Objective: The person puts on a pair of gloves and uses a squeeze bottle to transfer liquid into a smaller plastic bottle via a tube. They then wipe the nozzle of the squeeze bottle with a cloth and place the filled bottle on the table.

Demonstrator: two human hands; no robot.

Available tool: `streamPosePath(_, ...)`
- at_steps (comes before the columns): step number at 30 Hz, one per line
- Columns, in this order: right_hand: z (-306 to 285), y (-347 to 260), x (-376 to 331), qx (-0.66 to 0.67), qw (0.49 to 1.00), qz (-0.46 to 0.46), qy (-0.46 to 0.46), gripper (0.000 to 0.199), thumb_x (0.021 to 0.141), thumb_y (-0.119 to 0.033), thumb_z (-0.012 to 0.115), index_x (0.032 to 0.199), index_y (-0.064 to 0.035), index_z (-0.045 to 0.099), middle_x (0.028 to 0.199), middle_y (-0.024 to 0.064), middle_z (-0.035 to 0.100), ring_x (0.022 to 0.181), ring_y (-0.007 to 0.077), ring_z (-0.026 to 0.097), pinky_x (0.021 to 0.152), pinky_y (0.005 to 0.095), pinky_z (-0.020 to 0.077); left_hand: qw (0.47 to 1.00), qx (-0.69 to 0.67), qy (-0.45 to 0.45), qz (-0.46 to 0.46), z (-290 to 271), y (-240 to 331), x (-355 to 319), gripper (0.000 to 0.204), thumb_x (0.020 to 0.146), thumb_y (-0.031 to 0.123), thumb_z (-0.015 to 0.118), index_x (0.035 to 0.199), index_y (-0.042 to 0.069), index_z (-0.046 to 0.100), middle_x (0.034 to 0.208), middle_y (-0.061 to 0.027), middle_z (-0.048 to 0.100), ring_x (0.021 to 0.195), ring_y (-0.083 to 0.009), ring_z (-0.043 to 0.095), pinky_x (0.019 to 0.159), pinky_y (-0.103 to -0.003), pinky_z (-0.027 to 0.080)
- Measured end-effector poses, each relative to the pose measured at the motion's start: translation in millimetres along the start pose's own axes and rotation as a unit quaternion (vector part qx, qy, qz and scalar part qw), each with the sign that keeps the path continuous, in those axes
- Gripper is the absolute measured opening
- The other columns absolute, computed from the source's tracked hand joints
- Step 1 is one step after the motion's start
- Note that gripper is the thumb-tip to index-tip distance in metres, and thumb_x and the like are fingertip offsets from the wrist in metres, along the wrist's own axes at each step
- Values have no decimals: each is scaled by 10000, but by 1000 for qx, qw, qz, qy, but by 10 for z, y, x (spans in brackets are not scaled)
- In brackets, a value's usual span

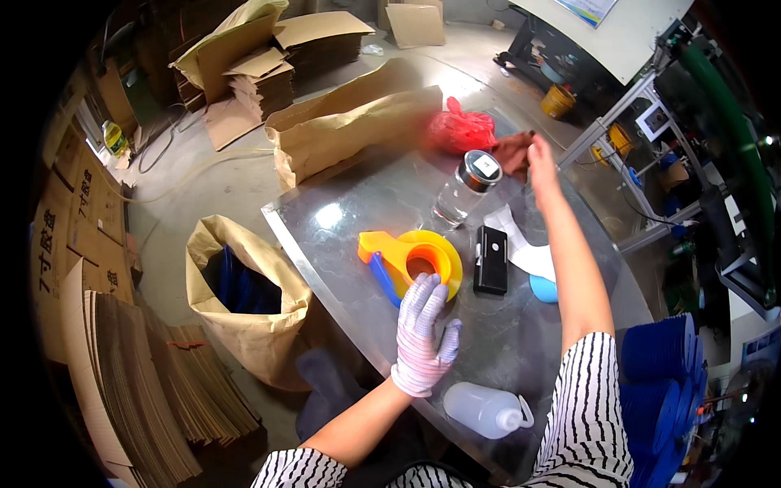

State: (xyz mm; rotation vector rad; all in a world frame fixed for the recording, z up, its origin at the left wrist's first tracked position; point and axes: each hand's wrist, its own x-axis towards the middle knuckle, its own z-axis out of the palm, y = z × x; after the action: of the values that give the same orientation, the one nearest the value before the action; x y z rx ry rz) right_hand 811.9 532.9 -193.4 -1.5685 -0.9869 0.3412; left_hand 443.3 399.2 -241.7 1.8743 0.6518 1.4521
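- My left hand [421, 335], in a striped knit glove, lies flat on the worktop [342, 203] with the fingers spread. Its fingertips just touch the near rim of the tape dispenser [411, 259], so that grip is wide and holds nothing.
- My right hand [540, 161] is bare and reaches to the far side, fingers on the brown rag [512, 152] beside the red bag [460, 130]. I honestly can't tell whether that grip has closed on the rag or is only touching it.
- The dispenser sits mid-worktop, left of the black box [490, 259]. It looks like stiff yellow plastic with a blue handle, so light, hard and not fragile, I reckon.
- Its round hub faces up, and the long axis runs from the hub away to my left towards the yellow nose. The blue handle slants along the near-left side.
- I'd take it by the blue handle. The hub rim is smooth and would probably slip under a knit glove.
- The rag looks soft and limp, so pinch it anywhere. It's bunched up with no real axis.
- The glass jar [465, 191] stands near the rag, tilted in this view. It's the breakable one here.
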Motion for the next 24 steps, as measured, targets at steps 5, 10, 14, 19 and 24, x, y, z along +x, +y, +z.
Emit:
streamPosePath(5, -401, -1505, -395, 96, 973, -203, 43, 534, 1026, -299, 491, 1459, -21, 346, 1470, 141, 424, 1379, 220, 372, 1146, 350, 249, 999, -26, 18, 20, 70, 239, -15, 618, 784, -11, 629, 1378, 28, 464, 1426, -210, 455, 1347, -381, 425, 1122, -448, 333)
streamPosePath(10, -605, -2687, -1325, 76, 956, -283, 0, 527, 1035, -297, 458, 1474, -35, 332, 1486, 122, 415, 1401, 211, 347, 1135, 385, 245, 997, -44, 53, 43, -12, 528, 17, 608, 803, -15, 618, 1385, 19, 446, 1412, -218, 461, 1317, -374, 456, 1122, -427, 336)
streamPosePath(14, -602, -3310, -2229, 79, 947, -293, -100, 589, 1017, -348, 474, 1474, -10, 321, 1502, 123, 388, 1419, 227, 332, 1134, 421, 255, 987, -102, 79, 92, -241, 596, 101, 700, 875, 141, 672, 1471, 43, 318, 1491, -171, 382, 1354, -326, 416, 1142, -427, 301)
streamPosePath(19, -216, -3450, -3297, 151, 929, -233, -246, 696, 976, -452, 528, 1475, -12, 323, 1491, 112, 398, 1354, 218, 402, 1101, 380, 318, 925, -358, 117, 42, -426, 1216, 204, 887, 755, 365, 815, 1435, 45, 344, 1447, -141, 399, 1327, -280, 401, 1089, -438, 327)
streamPosePath(24, 157, -3143, -4203, 47, 917, -203, -342, 748, 873, -201, 720, 1490, -60, 320, 1449, 130, 466, 1322, 247, 475, 1089, 376, 374, 642, -693, 10, -328, -1049, -145, -526, 487, 1065, 311, 318, 1514, 126, 279, 1510, -66, 364, 1379, -224, 361, 1137, -349, 305)
